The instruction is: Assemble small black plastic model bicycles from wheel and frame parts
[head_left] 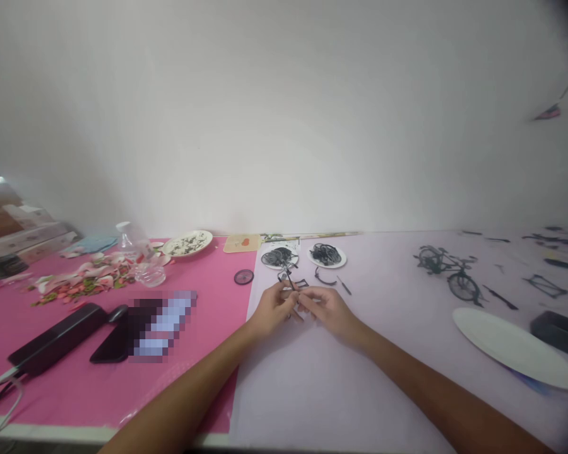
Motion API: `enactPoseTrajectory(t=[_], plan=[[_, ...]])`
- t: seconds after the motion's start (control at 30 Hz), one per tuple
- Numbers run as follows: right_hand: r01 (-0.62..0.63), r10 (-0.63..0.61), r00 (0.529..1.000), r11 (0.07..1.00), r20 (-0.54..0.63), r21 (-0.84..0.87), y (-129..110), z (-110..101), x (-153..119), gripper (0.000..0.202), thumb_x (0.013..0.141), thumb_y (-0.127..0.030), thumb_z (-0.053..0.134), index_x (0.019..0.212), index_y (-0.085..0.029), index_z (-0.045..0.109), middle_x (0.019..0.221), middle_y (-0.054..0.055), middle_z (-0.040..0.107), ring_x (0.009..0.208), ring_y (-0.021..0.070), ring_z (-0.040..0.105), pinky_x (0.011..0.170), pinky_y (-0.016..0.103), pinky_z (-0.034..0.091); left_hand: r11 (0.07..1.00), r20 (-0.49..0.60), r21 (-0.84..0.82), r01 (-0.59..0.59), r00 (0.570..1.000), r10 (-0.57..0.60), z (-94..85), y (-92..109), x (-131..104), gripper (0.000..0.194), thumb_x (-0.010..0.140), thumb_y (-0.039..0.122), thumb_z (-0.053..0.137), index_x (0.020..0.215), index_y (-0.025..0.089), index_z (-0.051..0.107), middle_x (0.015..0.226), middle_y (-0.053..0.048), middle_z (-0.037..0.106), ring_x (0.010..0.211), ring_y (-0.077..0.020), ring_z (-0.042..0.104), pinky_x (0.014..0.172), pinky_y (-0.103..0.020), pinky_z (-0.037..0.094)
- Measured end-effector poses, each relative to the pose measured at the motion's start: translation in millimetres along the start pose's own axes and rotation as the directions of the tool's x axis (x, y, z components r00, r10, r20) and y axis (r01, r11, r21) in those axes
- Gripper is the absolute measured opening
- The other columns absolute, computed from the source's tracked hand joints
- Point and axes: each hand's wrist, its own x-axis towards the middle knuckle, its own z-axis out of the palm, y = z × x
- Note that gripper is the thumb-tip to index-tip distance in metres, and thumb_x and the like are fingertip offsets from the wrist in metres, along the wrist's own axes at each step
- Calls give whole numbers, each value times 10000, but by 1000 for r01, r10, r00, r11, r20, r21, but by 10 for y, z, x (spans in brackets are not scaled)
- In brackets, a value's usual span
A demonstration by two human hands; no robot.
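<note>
My left hand (273,310) and my right hand (327,309) meet fingertip to fingertip over the pale sheet. Both are closed around a thin dark part (291,279), whose upper end sticks up past my left fingers. Just beyond them lie a small black frame (303,283), a curved black piece (325,279) and a thin pointed tool (344,285). Two white plates hold black pieces, the left plate (266,261) and the right plate (343,258). A black wheel (243,277) lies on the pink cover to the left.
At right are a model bicycle (454,272), an oval white plate (511,349) and a black tray (561,334). On the left stand a clear bottle (144,260), pink and green pieces (82,282), a phone (118,337) and a black power bank (59,337).
</note>
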Motion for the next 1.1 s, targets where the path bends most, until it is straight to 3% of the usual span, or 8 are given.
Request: enactPoseTrajectory(t=[0.77, 1.1], plan=[[16, -16, 1000, 1000, 21, 10, 43, -2, 11, 423, 920, -591, 645, 892, -173, 699, 732, 18, 633, 568, 122, 515, 463, 226, 392, 998, 41, 48, -46, 998, 44, -21, 1, -4, 396, 982, 550, 564, 1100, 177, 506, 810, -48, 708, 638, -182, 740, 512, -187, 424], [34, -34, 999, 999, 27, -5, -28, 0, 0, 451, 925, -602, 632, 794, -172, 673, 714, 20, 637, 552, 116, 493, 477, 232, 389, 996, 68, 41, -75, 995, 72, -25, 52, -8, 407, 989, 546, 546, 1124, 163, 511, 836, -77, 725, 680, -195, 747, 534, -200, 428]])
